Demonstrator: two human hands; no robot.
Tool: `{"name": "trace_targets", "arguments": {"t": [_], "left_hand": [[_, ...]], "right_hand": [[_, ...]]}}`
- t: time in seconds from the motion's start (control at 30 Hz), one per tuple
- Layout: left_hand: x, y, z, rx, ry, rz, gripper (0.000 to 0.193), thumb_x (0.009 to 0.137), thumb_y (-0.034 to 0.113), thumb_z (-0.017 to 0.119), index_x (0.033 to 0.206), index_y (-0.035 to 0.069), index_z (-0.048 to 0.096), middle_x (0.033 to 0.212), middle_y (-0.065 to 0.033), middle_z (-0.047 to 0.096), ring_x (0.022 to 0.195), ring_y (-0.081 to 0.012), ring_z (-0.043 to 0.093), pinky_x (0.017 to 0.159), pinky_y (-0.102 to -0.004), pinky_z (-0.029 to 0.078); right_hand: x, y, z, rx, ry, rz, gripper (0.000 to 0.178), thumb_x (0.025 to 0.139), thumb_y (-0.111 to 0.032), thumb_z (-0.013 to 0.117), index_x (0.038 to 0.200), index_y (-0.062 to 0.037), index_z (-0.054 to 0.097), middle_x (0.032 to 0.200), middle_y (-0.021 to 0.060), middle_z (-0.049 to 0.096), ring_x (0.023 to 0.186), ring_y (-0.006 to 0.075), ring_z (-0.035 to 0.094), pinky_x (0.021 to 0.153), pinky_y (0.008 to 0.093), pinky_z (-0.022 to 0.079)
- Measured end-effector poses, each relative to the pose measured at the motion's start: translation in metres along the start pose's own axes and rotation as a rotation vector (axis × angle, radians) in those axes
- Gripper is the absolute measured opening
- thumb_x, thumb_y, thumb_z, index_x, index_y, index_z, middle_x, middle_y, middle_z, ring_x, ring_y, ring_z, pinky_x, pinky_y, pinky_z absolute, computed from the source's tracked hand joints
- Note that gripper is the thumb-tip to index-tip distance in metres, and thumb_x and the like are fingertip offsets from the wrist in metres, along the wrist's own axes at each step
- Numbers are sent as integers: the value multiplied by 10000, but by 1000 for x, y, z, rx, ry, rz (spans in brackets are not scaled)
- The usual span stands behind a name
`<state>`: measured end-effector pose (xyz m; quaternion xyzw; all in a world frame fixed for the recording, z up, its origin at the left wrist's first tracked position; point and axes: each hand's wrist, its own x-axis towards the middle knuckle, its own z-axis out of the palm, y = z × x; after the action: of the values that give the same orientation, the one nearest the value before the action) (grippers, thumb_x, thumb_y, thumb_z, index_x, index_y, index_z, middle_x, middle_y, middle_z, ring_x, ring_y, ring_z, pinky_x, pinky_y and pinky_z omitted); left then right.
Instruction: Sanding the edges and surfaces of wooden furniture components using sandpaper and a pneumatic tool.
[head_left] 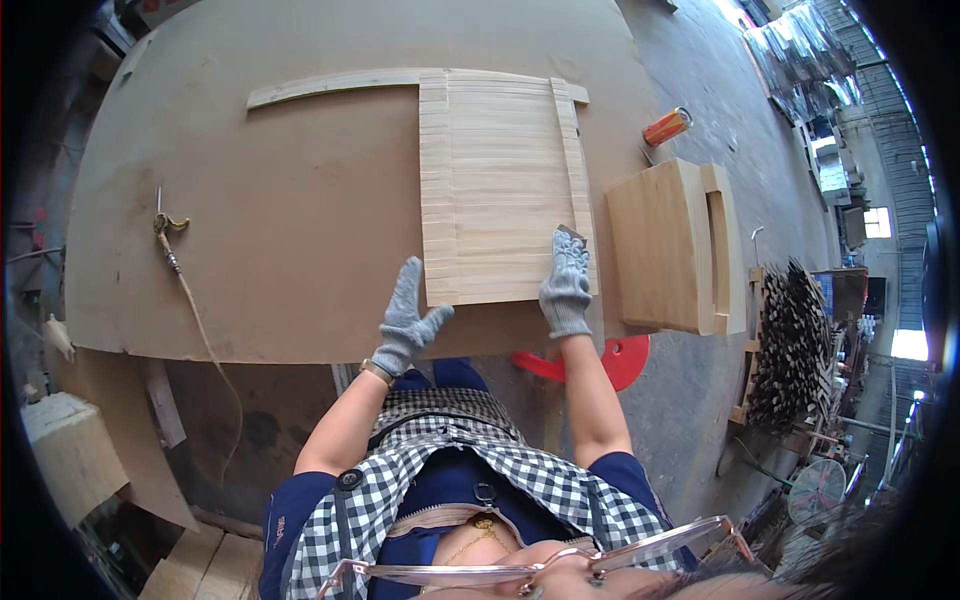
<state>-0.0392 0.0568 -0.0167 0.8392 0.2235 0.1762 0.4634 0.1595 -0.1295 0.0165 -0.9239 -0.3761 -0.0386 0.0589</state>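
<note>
The slatted wooden panel [500, 190] on the workbench [250, 250] is pressed by the open gloved left hand [408, 320] and right hand [566, 285] at its near edge, unclamped, so slats could probably be knocked askew.

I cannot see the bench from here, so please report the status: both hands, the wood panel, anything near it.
Left hand gloved, open, at panel's near-left corner. Right hand flat on slatted wood panel, near-right edge. Panel lies flat on brown board table. Wooden box to the right, apart.
</note>
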Motion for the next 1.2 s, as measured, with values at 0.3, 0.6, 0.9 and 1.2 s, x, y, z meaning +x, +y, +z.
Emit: {"name": "trace_targets", "arguments": {"t": [0.3,0.6,0.9,1.2], "left_hand": [[-52,-22,-30,237,-101,-28,791,747,183,646,1435,33,284,1448,-185,351,1335,-354,335,1121,-421,256],[-68,-110,-299,668,438,-371,838,842,407,598,1460,16,188,1508,-205,220,1397,-373,196,1153,-433,153],[80,-218,-409,458,543,-812,513,752,431,637,980,-29,646,937,-207,667,860,-298,640,739,-413,484],[65,-296,-359,214,926,-437,269,859,219,653,978,4,543,835,-75,591,716,-211,548,654,-356,470]], "right_hand": [[-86,-162,-32,615,-14,-232,687,627,81,439,1309,8,480,1360,239,452,1304,367,396,1121,441,273],[-174,-172,-103,664,77,-7,520,774,103,403,1276,32,518,1315,194,527,1304,322,419,1111,423,275],[-83,-229,-48,584,-231,-367,535,732,61,470,1249,-43,565,1276,164,565,1201,301,534,1045,416,379],[58,-311,37,610,-68,-782,667,787,-262,650,1379,-86,396,1462,184,328,1372,349,289,1114,531,207]]}}
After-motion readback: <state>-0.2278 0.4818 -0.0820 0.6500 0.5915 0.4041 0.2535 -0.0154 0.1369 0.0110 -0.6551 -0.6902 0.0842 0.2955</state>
